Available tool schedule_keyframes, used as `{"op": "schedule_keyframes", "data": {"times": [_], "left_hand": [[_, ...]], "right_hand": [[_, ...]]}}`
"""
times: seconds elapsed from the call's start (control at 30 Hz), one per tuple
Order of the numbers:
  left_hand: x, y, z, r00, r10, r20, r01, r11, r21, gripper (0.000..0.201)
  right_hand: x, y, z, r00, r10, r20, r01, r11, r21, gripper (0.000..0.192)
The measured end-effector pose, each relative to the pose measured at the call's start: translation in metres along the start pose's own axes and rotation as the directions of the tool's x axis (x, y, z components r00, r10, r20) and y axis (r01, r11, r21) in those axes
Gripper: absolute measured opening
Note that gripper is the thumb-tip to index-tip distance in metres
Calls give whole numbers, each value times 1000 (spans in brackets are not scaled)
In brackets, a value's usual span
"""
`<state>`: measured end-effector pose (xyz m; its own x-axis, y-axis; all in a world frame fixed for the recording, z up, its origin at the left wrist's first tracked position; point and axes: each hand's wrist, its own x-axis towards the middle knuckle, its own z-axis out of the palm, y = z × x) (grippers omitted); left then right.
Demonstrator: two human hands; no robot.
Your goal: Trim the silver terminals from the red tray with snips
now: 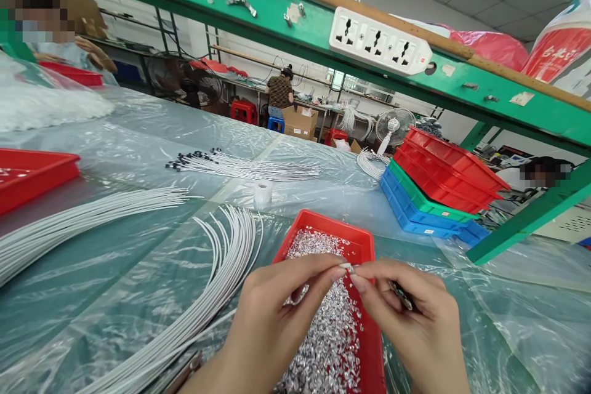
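Note:
Over a red tray (379,345) of small shiny metal pieces (318,332), my two hands meet at the fingertips. My left hand (272,308) is closed in a pinch on the end of a white cable (345,265). At that tip, my right hand (415,314) pinches what looks like a small metal piece (351,269), mostly covered by the fingers. A dark, shiny object (401,295) sits inside the curled right fingers; its kind is unclear. Left of the tray lies a curved bundle of white cables (221,283).
Another white cable bundle (92,215) and a red tray (41,175) lie at left. Black-ended cables (249,167) and a white roll (263,192) are farther back. Stacked trays (443,178) stand right, beneath a green shelf beam (277,6) with a power strip (378,41). Other people sit beyond.

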<state>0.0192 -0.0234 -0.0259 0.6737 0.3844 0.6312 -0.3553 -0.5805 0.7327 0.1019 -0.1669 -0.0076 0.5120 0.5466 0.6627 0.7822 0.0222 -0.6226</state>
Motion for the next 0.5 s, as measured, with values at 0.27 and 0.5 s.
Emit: {"op": "schedule_keyframes", "data": {"times": [0.27,0.5], "left_hand": [[12,-11,4,987,-153,48,159,972,-175,12],[13,-5,-9,908,-306,287,418,717,-558,28]], "right_hand": [[2,0,-4,1000,10,-10,-10,1000,11,19],[10,20,-18,988,125,-95,-131,990,-57,20]]}}
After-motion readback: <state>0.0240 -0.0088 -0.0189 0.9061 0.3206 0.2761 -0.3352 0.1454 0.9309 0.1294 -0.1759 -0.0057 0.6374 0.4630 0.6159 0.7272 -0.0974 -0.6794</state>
